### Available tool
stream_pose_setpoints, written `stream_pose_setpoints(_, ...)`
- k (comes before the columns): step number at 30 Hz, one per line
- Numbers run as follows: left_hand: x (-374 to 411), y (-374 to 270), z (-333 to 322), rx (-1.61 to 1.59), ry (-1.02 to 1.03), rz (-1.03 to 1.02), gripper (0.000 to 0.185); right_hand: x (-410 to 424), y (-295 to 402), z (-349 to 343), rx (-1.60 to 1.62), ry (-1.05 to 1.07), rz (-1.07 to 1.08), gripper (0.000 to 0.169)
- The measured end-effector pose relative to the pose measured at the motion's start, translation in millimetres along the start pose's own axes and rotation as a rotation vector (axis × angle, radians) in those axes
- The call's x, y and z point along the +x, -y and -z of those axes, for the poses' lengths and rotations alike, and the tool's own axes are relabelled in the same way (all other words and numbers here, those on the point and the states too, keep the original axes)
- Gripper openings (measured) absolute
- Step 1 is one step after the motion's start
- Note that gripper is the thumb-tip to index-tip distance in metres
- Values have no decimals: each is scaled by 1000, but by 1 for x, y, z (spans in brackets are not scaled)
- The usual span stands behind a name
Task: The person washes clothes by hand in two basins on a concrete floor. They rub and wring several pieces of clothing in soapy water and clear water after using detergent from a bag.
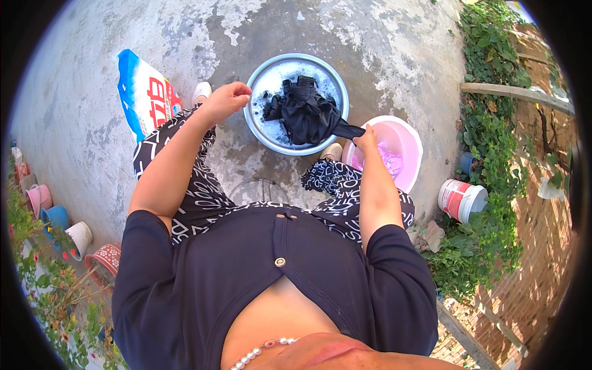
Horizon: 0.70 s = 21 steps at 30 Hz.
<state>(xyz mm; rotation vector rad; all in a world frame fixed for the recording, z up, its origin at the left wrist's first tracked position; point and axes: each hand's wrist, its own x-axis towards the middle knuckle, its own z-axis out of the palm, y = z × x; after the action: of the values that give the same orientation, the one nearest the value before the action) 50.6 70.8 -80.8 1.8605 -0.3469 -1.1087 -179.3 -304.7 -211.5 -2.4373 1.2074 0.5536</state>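
A round metal basin (343, 78) of sudsy water stands on the ground before me. A bunched black garment (307, 111) with a gathered band lies in it, one narrow end drawn out over the basin's right rim. My right hand (367, 138) grips that end, above the near left edge of a pink plastic basin (411, 138). Pink-purple cloth (391, 159) lies inside the pink basin. At the metal basin's left rim, my left hand (231, 99) hangs with bent fingers and nothing visible in it; whether it touches the rim is unclear.
A blue and white detergent bag (143, 95) stands by my left leg. My shoes (202, 91) flank the metal basin. A white and red bucket (462, 200) lies tipped near green vines (495, 185) at right. Several flowerpots (79, 238) line the far left. The concrete ground (277, 23) has wet patches.
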Motion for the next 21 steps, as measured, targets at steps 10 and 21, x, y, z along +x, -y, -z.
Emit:
stream_pose_setpoints(10, 12, -9, -11, 653, 48, -268, 30, 14, -28, -42, 38, -232, -13, 33)
stream_pose_setpoints(21, 16, -15, -16, 654, 137, -241, 36, -12, 132, 51, 558, -182, 431, 31)
